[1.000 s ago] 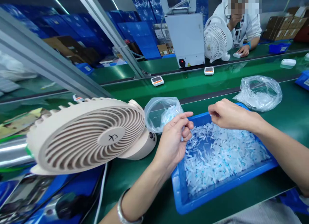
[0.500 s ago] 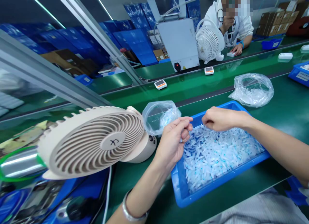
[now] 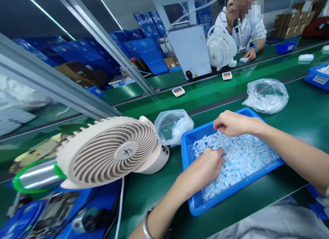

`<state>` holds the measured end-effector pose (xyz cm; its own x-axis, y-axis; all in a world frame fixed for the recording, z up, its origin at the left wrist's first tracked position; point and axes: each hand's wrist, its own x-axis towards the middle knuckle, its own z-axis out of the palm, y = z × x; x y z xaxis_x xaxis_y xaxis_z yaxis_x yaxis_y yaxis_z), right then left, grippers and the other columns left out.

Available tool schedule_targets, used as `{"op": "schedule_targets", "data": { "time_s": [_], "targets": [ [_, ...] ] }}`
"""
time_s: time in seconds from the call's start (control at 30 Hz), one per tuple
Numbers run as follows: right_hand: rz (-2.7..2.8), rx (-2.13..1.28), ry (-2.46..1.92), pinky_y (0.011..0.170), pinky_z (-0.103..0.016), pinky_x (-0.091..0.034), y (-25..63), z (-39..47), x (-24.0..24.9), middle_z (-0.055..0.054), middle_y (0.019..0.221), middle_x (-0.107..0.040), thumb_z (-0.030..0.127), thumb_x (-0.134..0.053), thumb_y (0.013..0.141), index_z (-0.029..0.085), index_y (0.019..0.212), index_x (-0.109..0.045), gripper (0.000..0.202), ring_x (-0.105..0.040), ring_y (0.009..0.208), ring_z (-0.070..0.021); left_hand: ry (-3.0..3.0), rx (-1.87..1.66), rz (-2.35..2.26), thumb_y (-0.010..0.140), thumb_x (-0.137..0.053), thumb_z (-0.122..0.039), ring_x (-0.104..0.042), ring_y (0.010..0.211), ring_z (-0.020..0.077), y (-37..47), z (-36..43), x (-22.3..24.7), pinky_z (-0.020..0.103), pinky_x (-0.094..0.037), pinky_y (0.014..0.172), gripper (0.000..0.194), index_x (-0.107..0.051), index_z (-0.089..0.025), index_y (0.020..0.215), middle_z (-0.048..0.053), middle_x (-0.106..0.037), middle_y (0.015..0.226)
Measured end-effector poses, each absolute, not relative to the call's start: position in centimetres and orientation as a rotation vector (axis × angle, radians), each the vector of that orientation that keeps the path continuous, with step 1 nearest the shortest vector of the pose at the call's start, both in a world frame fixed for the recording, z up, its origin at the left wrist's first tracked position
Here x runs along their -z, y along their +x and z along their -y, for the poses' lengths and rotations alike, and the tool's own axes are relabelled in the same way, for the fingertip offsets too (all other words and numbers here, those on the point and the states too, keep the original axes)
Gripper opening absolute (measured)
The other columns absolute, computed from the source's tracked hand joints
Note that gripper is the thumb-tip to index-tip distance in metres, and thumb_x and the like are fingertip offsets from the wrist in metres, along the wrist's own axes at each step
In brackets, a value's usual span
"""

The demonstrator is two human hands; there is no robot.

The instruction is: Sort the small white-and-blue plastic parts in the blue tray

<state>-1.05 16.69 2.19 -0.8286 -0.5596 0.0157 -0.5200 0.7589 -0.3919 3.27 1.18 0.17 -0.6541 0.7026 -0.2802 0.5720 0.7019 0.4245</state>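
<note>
A blue tray (image 3: 191, 206) holds a heap of small white and light-blue pieces (image 3: 244, 160). Down at the left part of the heap is my left hand (image 3: 209, 163), its fingers curled together and touching the pieces; what they pinch is hidden. My right hand (image 3: 228, 123) is closed above the tray's far side, fingertips pressed together, and anything in them is too small to make out. Beyond the tray's far left corner lies an open clear bag (image 3: 164, 129) with similar pieces inside. Another clear bag (image 3: 268, 95) of whitish pieces sits behind the tray on the right.
A beige fan (image 3: 125, 150) stands left of the tray, its cable running toward me. Small white devices (image 3: 178, 91) ride on the green conveyor (image 3: 205, 90). Across it are a grey machine box (image 3: 190, 52), a white fan (image 3: 219, 50) and a person (image 3: 257, 30) holding a tool.
My left hand has moved from above the tray's left edge down into the pieces. My right hand stays nearly in place. The small devices have shifted right along the conveyor.
</note>
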Motion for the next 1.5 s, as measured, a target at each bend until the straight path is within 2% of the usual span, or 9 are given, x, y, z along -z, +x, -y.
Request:
{"op": "schedule_targets", "data": {
  "time_s": [0.1,0.23,0.3,0.47,0.57,0.7,0.93,1.07,1.5],
  "targets": [
    [-2.859,0.674,-0.866,0.052,-0.020,-0.032,-1.0,-16.6,-2.3,-0.002,0.061,-0.058,0.000,-0.042,0.063,0.012,0.068,-0.062,0.024,-0.047,0.056,-0.0087,0.878,-0.670,-2.567,0.078,-0.038,-0.022,-0.046,0.053,0.0144,3.0,-1.4,-0.6,0.026,-0.029,0.051,0.020,-0.056,-0.015,0.072,0.002,-0.052,0.058],
    [-2.977,0.825,-0.844,0.051,-0.021,-0.032,-0.9,-16.4,-2.3,0.000,0.057,-0.057,0.004,-0.044,0.067,0.013,0.065,-0.062,0.020,-0.044,0.051,-0.0074,0.625,-1.301,-2.529,0.073,-0.047,-0.021,-0.050,0.062,0.0141,2.2,-1.3,-0.9,0.025,-0.034,0.058,0.013,-0.058,-0.016,0.068,0.002,-0.058,0.064],
    [-3.020,0.933,-0.807,0.049,-0.020,-0.031,-0.8,-16.3,-2.2,0.001,0.057,-0.056,0.005,-0.045,0.066,0.014,0.066,-0.062,0.019,-0.043,0.050,-0.0069,0.451,-1.553,-2.382,0.069,-0.051,-0.020,-0.048,0.057,0.0116,1.9,-1.1,-0.9,0.023,-0.033,0.055,0.009,-0.058,-0.015,0.069,0.001,-0.057,0.062],
    [-2.962,1.153,-0.794,0.048,-0.018,-0.032,-0.1,-15.8,-2.4,0.002,0.059,-0.056,0.007,-0.048,0.066,0.014,0.070,-0.062,0.016,-0.042,0.048,-0.0054,0.121,-1.909,-1.949,0.063,-0.056,-0.017,-0.025,0.036,0.0012,1.2,-0.8,-0.9,0.018,-0.016,0.038,0.012,-0.058,-0.011,0.073,0.001,-0.058,0.059],
    [-2.945,1.211,-0.769,0.046,-0.018,-0.031,0.3,-15.5,-2.5,0.003,0.054,-0.052,0.006,-0.048,0.067,0.012,0.072,-0.062,0.016,-0.038,0.045,-0.0046,0.036,-2.052,-1.778,0.063,-0.057,-0.018,-0.021,0.034,-0.0007,0.8,-0.6,-0.9,0.017,-0.012,0.035,0.013,-0.058,-0.010,0.073,0.001,-0.058,0.059],
    [-2.984,1.311,-0.755,0.045,-0.018,-0.029,0.4,-15.3,-2.4,0.004,0.050,-0.046,0.009,-0.047,0.069,0.012,0.073,-0.062,0.016,-0.035,0.045,-0.0049,-0.037,-2.165,-1.675,0.063,-0.056,-0.016,-0.025,0.034,-0.0009,0.6,-0.4,-0.9,0.015,-0.014,0.034,0.011,-0.058,-0.009,0.071,0.002,-0.058,0.059],
    [-2.928,1.453,-0.810,0.046,-0.018,-0.031,1.1,-14.8,-2.1,0.003,0.055,-0.051,0.010,-0.045,0.070,0.013,0.070,-0.059,0.014,-0.038,0.048,-0.0053,-0.042,-2.189,-1.550,0.063,-0.054,-0.012,-0.025,0.034,-0.0015,0.4,-0.3,-0.9,0.012,-0.016,0.033,0.003,-0.054,-0.011,0.065,0.000,-0.054,0.055],
    [-2.923,1.524,-0.880,0.050,-0.019,-0.035,1.3,-14.5,-2.1,0.000,0.064,-0.058,0.010,-0.044,0.071,0.014,0.070,-0.059,0.016,-0.044,0.052,-0.0061,-0.073,-2.246,-1.492,0.063,-0.058,-0.014,-0.027,0.036,-0.0017,0.3,-0.2,-0.9,0.010,-0.018,0.033,0.007,-0.052,-0.011,0.065,-0.003,-0.050,0.053],
    [-2.980,1.489,-0.928,0.054,-0.021,-0.038,1.5,-14.1,-1.7,-0.001,0.069,-0.063,0.011,-0.044,0.075,0.015,0.078,-0.061,0.017,-0.051,0.057,-0.0083,-0.047,-2.273,-1.377,0.063,-0.063,-0.020,-0.026,0.037,-0.0018,0.1,-0.1,-0.7,0.010,-0.021,0.033,0.016,-0.050,-0.011,0.062,-0.005,-0.045,0.051]
  ]
}}
